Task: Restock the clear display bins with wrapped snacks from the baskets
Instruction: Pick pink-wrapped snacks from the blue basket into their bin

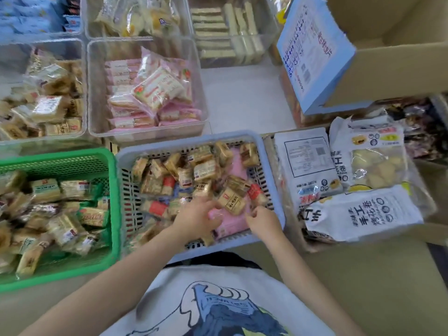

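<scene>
Both hands reach into the grey basket (271, 166) of wrapped snacks (206, 169). The left hand (197, 218) seems to curl its fingers round a pink packet (228, 221); the right hand (263, 220) pinches a wrapper, blurred. Beyond stands a clear bin (97, 93) holding pink snacks.

Bare white tabletop (244, 98) runs open between pink-snack bin (145, 93) and tilted blue box flap (312, 52); baskets crowd near.

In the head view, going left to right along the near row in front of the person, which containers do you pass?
Green basket → grey-blue basket, where both hands reach in → cardboard box holding large white snack bags.
</scene>
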`<action>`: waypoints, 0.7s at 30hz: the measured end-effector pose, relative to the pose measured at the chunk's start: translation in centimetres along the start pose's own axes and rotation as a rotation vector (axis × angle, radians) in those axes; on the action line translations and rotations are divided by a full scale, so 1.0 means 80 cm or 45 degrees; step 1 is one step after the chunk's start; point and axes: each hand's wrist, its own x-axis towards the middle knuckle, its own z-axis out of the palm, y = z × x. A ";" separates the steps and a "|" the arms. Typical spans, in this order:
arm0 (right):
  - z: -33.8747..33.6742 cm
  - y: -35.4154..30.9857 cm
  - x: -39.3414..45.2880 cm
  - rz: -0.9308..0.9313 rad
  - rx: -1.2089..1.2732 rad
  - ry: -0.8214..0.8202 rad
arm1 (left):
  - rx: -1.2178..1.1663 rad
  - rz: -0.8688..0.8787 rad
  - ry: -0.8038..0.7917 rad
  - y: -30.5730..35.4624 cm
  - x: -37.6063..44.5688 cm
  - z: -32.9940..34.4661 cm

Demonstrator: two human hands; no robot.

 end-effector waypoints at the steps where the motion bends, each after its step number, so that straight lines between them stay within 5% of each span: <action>1: 0.011 0.008 0.004 0.027 -0.057 -0.041 | 0.115 0.059 -0.034 -0.003 0.001 0.012; 11: 0.022 0.011 0.038 0.122 0.043 -0.130 | 0.069 0.081 -0.067 -0.023 0.000 0.028; 21: -0.009 -0.047 0.000 0.136 0.823 -0.274 | 0.037 0.205 0.156 -0.004 -0.012 0.004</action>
